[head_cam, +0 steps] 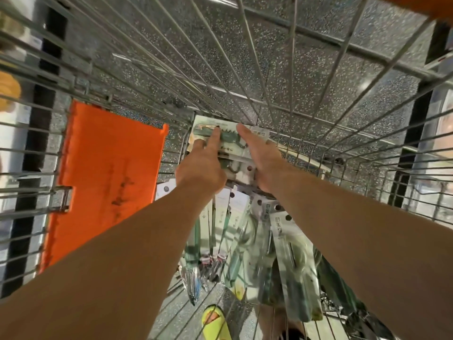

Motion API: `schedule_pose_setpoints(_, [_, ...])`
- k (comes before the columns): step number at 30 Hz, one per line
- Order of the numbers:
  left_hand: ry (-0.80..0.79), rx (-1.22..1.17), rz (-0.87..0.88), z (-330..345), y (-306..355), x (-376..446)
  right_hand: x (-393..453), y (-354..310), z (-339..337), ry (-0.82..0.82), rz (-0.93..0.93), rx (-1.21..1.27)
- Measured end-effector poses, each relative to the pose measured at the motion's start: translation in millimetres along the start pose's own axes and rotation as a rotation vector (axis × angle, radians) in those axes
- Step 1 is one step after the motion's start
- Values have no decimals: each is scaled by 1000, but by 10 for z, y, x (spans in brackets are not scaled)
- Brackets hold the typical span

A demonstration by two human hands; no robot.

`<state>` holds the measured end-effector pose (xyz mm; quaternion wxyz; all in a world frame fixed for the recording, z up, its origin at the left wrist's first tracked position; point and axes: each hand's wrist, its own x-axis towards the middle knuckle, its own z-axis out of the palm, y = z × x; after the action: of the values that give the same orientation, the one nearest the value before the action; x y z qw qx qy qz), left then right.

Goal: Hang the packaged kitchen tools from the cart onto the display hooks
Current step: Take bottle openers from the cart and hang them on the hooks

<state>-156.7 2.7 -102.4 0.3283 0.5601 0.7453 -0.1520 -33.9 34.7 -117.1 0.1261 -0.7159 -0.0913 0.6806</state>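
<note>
Packaged tool (pixel 221 139) under straight fingers (pixel 213 141)

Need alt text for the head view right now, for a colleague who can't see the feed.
Both hands reach down into a wire cart: the left hand and the right hand lie with fingers extended on a stack of packaged kitchen tools. More packaged tools lie nearer the camera, and an orange panel sits to the left.

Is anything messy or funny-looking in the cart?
A bit. The packs near the person lie jumbled and overlapping at different angles, not in a neat stack. The orange flap has dark smudges. Both hands, left and right, rest on one pack.
</note>
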Motion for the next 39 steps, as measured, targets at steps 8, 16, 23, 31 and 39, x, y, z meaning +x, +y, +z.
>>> schedule_pose_setpoints(8, [35,2,88,-63,-75,-68,-68,27,33,87,-56,45])
schedule_pose_setpoints(16, [93,109,201,-114,-26,-178,-192,98,-60,199,-29,130])
schedule_pose_setpoints(23, [121,-416,209,-156,53,-204,-236,211,-440,227,-18,173])
schedule_pose_setpoints(31, [291,-611,-231,-585,-87,-222,-460,131,-650,55,-16,267])
schedule_pose_setpoints(39, [-23,-835,-108,-674,-249,-214,-672,28,-848,-278,-225,-140])
